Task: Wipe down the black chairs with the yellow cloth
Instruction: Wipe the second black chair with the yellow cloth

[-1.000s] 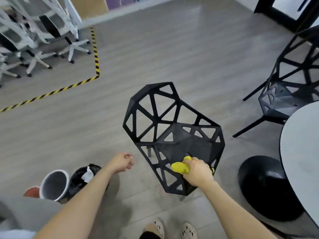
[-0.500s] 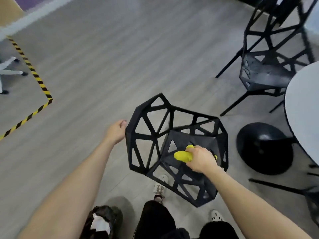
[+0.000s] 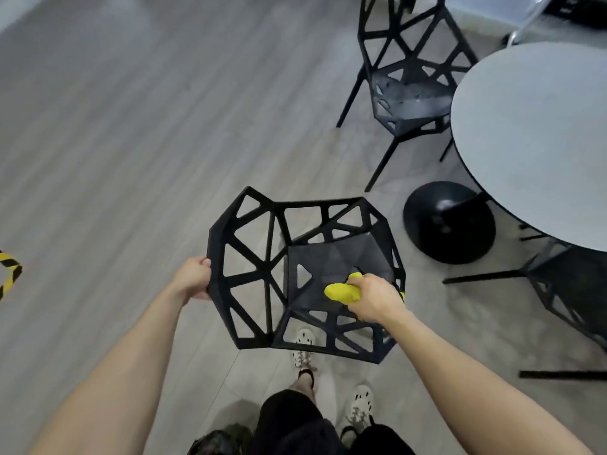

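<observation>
A black lattice chair (image 3: 262, 277) stands right in front of me, its backrest to the left and its seat to the right. My left hand (image 3: 193, 279) grips the top edge of the backrest. My right hand (image 3: 374, 298) is closed around a bunched yellow cloth (image 3: 341, 292) and presses it on the seat. A second black chair (image 3: 407, 77) stands at the upper right beside the table. Part of a third black chair (image 3: 565, 290) shows under the table's edge at the right.
A round grey table (image 3: 532, 139) with a black domed base (image 3: 450, 221) fills the right side. Yellow-black floor tape (image 3: 10, 270) marks the far left. A dark bag (image 3: 220, 441) lies at the bottom by my feet (image 3: 303, 348). Grey wood floor spreads to the upper left.
My left hand moved from beside the chair onto its backrest edge and closed on it. The chair has swung round toward the table. My right hand kept the cloth on the seat.
</observation>
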Motion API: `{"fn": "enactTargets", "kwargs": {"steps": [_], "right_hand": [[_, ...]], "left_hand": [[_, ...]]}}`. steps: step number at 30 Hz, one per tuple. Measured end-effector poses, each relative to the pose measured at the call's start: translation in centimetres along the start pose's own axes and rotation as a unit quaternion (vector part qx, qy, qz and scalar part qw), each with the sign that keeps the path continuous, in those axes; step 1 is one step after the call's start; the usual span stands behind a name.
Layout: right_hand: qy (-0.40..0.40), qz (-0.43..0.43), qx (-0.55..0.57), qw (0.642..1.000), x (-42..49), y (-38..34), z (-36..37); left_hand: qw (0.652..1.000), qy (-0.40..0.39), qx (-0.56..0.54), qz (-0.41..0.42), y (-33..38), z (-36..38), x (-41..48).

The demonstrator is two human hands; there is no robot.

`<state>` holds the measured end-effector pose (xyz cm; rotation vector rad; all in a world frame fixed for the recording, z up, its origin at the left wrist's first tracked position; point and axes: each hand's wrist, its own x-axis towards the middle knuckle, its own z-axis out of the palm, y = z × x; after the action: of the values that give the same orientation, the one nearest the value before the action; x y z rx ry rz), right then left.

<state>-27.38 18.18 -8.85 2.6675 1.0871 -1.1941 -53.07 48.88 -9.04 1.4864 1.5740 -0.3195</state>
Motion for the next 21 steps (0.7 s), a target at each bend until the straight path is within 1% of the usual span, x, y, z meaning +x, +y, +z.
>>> {"fn": "enactTargets", "kwargs": {"steps": [4, 10, 13, 17, 21], "right_hand": [[0.035, 0.031, 0.021, 0.999, -2.5, 4.3, 0.0], [0.056, 0.052, 0.02, 0.997, -6.8, 11.3, 1.1], [0.067, 0.066, 0.033, 0.995, -9.0, 14.3, 1.9], [0.081, 0.083, 0.059, 0.991, -11.5, 16.9, 3.2], [0.082, 0.079, 0.079, 0.99, -12.8, 17.6, 4.4]], "left_hand": [[1.0, 0.009, -0.008, -0.018, -0.1, 1.9, -1.0], [0.997, 0.065, -0.021, -0.032, 1.3, 4.0, -2.4], [0.995, 0.088, 0.021, -0.038, 2.5, 5.0, -3.4], [0.994, 0.098, 0.039, -0.034, 3.8, 6.0, -4.0], [0.993, 0.111, 0.027, -0.006, 4.5, 6.7, -5.4]]}}
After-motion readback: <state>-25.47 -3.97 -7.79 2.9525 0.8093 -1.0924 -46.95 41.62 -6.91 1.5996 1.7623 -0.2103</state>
